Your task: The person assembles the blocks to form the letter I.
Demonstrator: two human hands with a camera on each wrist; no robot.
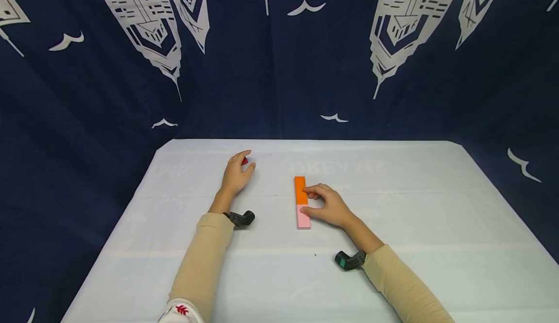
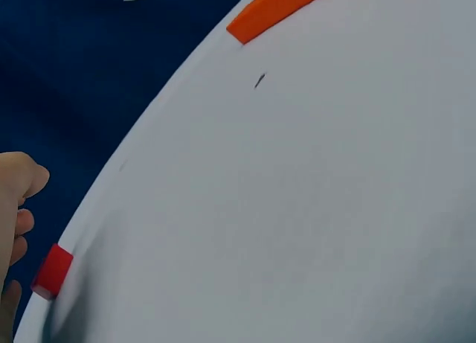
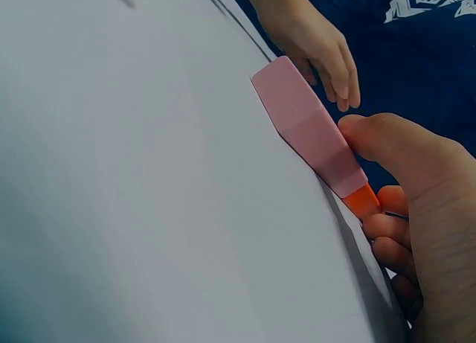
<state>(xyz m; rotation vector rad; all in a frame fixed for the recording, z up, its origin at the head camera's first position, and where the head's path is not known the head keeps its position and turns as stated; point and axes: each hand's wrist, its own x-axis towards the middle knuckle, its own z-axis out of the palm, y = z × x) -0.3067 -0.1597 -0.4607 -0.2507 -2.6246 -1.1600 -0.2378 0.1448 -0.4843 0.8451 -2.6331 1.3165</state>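
Note:
An orange block (image 1: 300, 187) and a pink block (image 1: 303, 221) lie end to end on the white table, orange on the far side. My right hand (image 1: 329, 207) is at their right side, with the thumb at the pink block and the index finger at the orange one. The right wrist view shows the thumb (image 3: 364, 138) against the pink block's side and the other fingers curved by the orange end. Further back and left, my left hand (image 1: 237, 173) reaches over a small red block (image 1: 245, 161), which its fingers partly hide. Those fingers are loosely extended.
The white table (image 1: 393, 226) has its far edge against a dark blue curtain (image 1: 279, 71) with white building and bird prints. Dark camera mounts sit on the left wrist (image 1: 241, 219) and right wrist (image 1: 349, 261).

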